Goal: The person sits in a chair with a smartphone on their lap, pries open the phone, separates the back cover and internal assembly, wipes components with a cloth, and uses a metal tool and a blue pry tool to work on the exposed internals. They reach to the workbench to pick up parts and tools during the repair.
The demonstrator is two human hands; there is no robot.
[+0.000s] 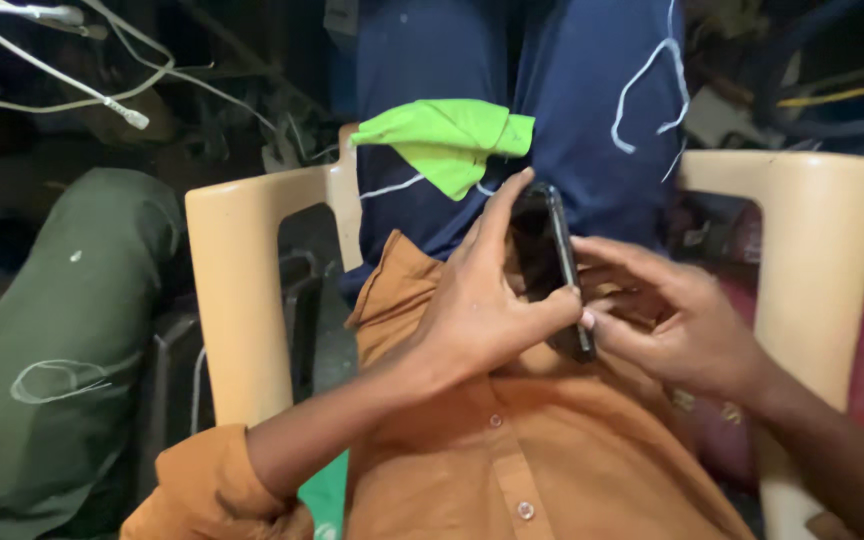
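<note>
Orange shirt (pixel 512 450) nearest, worn by the seated person. Above it, left hand (pixel 482 300) curls around a black smartphone (pixel 555 262), index finger on its top edge. Right hand (pixel 672 315) cups the phone's other side, fingers bent. Beyond: cream plastic chair armrests (pixel 242 290), navy trousers (pixel 572 110), green cloth (pixel 447 140) on the lap.

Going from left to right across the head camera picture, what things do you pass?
Green trouser leg → left chair arm → left hand → dark phone → right hand → right chair arm.
</note>
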